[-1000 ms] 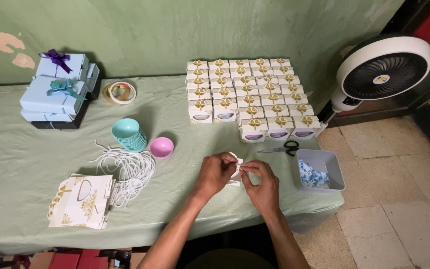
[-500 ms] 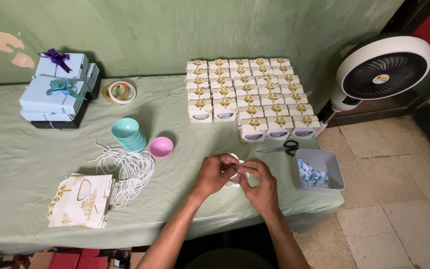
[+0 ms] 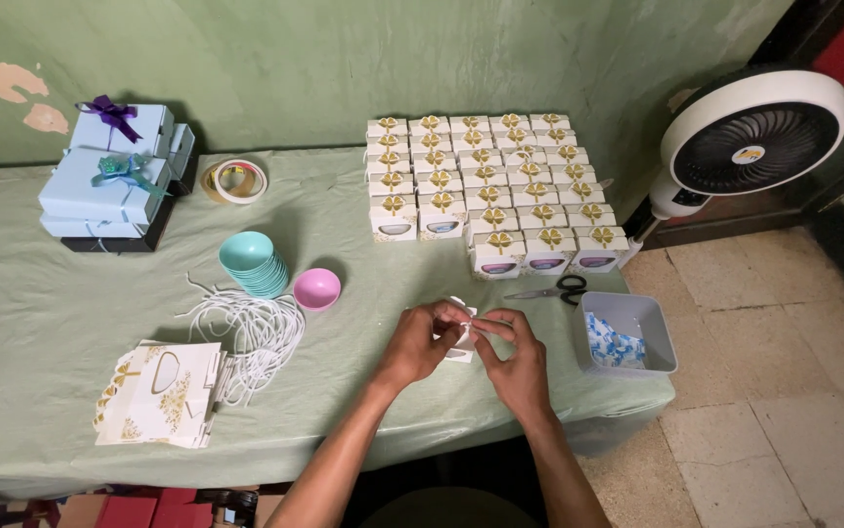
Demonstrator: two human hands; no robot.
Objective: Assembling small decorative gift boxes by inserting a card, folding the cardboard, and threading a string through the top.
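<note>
Both hands meet over the front of the green-covered table (image 3: 41,303). My left hand (image 3: 420,337) and my right hand (image 3: 514,357) pinch a small white favour box (image 3: 460,336) between their fingertips; the fingers hide most of it. Behind them stand rows of several finished white boxes with gold bows (image 3: 486,186). A pair of black-handled scissors (image 3: 551,290) lies just beyond my right hand.
A grey tray with blue-white packets (image 3: 627,337) sits at the table's right corner. A pile of white cords (image 3: 251,332), flat box blanks (image 3: 160,391), teal bowls (image 3: 253,264), a pink bowl (image 3: 316,289), tape rolls (image 3: 234,180) and blue gift boxes (image 3: 114,176) lie left. A fan (image 3: 750,132) stands right.
The hands stay in the same place, with the fingers shifting slightly around the small white box. Nothing else on the table has moved.
</note>
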